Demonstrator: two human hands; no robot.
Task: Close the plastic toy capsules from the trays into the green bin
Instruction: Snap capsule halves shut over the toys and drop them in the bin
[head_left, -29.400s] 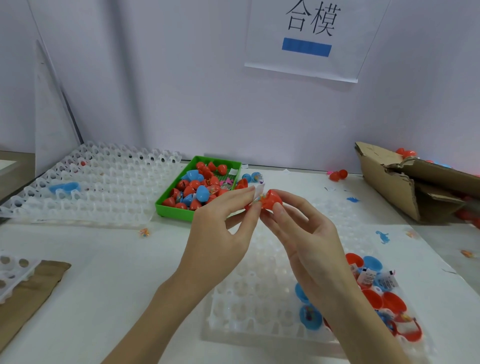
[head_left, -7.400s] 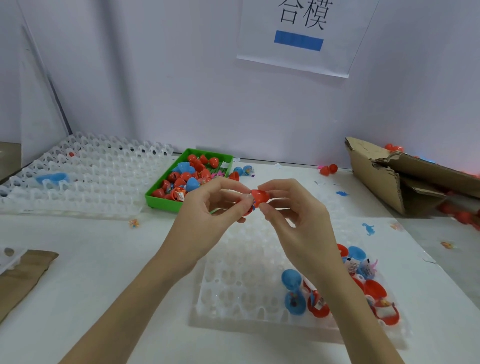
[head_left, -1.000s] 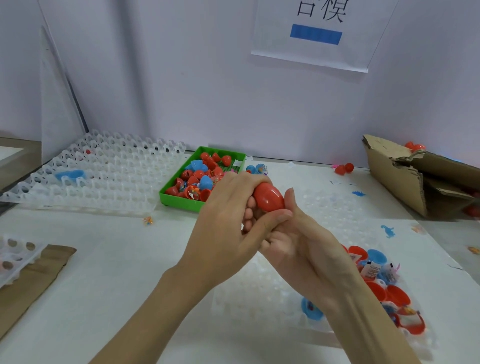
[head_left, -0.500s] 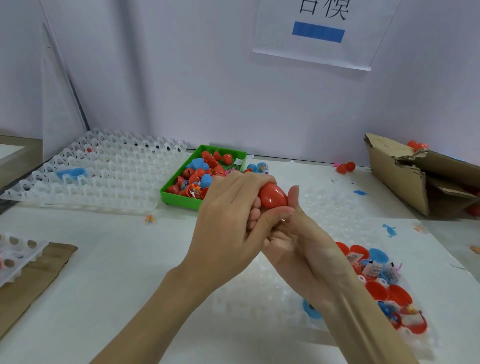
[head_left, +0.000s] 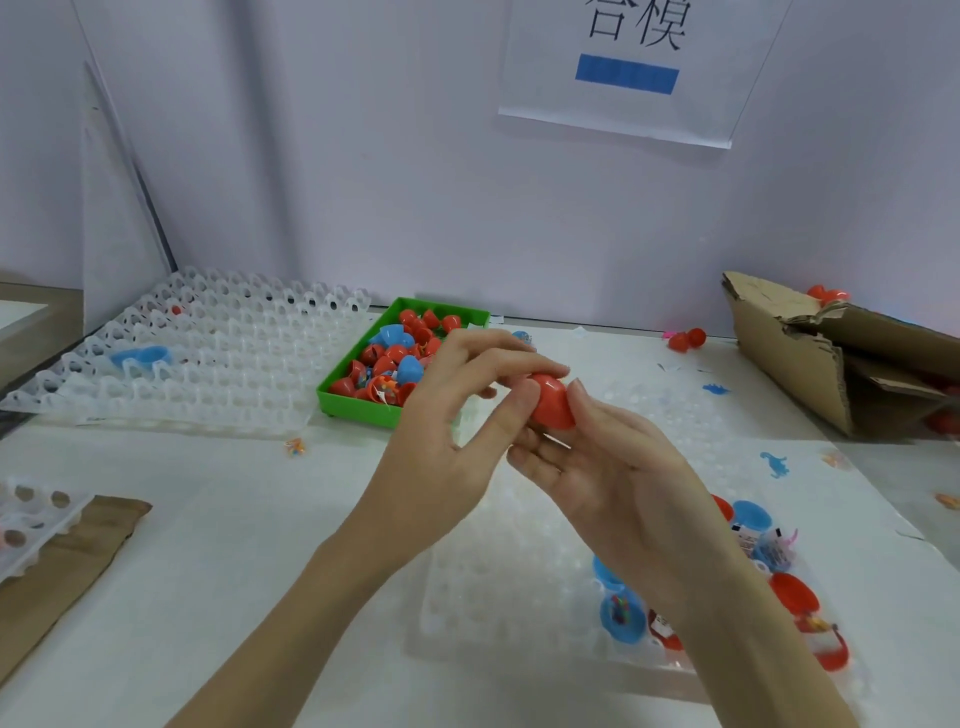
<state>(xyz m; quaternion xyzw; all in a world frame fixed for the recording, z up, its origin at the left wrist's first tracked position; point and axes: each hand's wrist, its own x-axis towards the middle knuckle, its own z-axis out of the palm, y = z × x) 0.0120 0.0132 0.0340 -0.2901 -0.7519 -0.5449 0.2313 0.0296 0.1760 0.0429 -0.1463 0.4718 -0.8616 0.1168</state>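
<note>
A red plastic capsule (head_left: 551, 404) sits between both hands above the near clear tray (head_left: 519, 582). My left hand (head_left: 457, 426) pinches its left side with thumb and forefinger. My right hand (head_left: 608, 478) cradles it from below and the right, thumb against its side. The green bin (head_left: 363, 408) lies behind my left hand, holding several red and blue capsules. Open red and blue capsule halves (head_left: 623, 613) with small toys lie at the tray's right end.
A large clear cell tray (head_left: 208, 353) with one blue piece lies at the back left. A torn cardboard box (head_left: 831, 353) stands at the right. Brown card (head_left: 57, 561) and another tray corner (head_left: 26, 519) are at the left edge. Loose red capsules (head_left: 685, 340) lie near the wall.
My left hand has loosened from wrapping over the red capsule to a fingertip pinch, and the capsule now shows more fully between both hands.
</note>
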